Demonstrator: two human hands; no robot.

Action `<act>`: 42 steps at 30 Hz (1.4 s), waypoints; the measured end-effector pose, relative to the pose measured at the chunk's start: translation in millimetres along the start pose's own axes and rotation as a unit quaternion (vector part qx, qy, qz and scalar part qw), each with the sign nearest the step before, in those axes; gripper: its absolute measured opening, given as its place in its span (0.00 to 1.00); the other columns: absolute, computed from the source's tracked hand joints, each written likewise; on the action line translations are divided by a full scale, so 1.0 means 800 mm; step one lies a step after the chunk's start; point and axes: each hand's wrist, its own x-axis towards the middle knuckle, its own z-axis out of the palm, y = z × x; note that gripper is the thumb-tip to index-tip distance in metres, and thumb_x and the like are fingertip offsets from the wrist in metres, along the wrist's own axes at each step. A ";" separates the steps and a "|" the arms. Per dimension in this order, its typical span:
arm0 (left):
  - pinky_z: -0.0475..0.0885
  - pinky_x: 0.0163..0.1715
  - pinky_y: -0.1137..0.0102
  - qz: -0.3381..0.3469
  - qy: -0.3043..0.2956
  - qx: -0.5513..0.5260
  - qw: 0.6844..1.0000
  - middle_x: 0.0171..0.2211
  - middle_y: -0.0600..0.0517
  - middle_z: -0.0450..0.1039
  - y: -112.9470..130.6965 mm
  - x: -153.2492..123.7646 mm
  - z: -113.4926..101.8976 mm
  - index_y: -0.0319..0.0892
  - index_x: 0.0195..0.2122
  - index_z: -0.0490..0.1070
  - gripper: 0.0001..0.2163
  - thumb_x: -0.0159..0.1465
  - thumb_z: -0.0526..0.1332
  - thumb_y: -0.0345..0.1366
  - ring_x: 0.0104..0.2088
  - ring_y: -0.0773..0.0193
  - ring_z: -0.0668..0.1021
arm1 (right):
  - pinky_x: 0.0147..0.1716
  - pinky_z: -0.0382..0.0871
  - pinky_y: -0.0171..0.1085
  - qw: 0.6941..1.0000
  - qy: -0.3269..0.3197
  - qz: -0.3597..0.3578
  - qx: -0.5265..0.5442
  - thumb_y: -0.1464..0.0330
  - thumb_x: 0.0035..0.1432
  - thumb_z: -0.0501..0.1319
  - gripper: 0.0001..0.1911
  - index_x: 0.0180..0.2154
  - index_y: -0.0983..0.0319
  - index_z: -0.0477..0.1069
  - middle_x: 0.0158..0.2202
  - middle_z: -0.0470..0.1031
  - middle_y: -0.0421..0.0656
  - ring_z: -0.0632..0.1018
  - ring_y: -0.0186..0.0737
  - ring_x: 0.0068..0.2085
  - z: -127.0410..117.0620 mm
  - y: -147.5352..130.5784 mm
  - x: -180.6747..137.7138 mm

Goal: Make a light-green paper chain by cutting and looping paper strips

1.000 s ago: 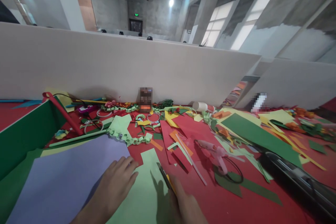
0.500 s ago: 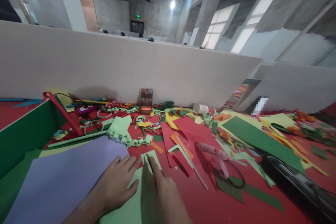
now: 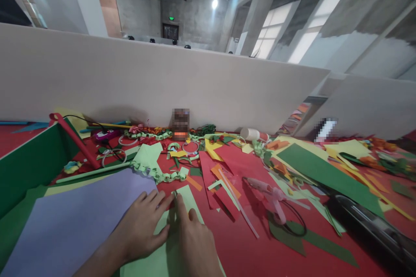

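Note:
A light green paper sheet lies in front of me on the red tabletop. My left hand rests over its left side with fingers stretched out, the fingertips near the sheet's far edge. On the sheet, my right hand has its index finger pointing forward, close to the left fingertips. It grips a dark slender tool, mostly hidden by the fingers; its exact kind cannot be made out. A purple paper sheet lies beside and partly under my left forearm.
Beyond my hands lies a light green paper chain. To the right are a pink glue gun, a white glue stick, dark green paper and a long black device. A green box stands left; a white partition closes the back.
My right hand has slid left along the green sheet with the dark tool, nearer to my left fingertips. The left hand has barely moved, and the view has shifted slightly.

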 end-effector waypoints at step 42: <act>0.64 0.48 0.56 -0.014 0.022 0.003 1.000 0.52 0.45 0.76 -0.002 0.003 0.009 0.44 0.62 0.68 0.21 0.69 0.57 0.40 0.50 0.49 0.73 | 0.30 0.77 0.38 0.997 -0.051 0.028 -0.049 0.84 0.65 0.50 0.22 0.57 0.67 0.65 0.39 0.79 0.51 0.86 0.49 0.34 -0.010 -0.015 0.002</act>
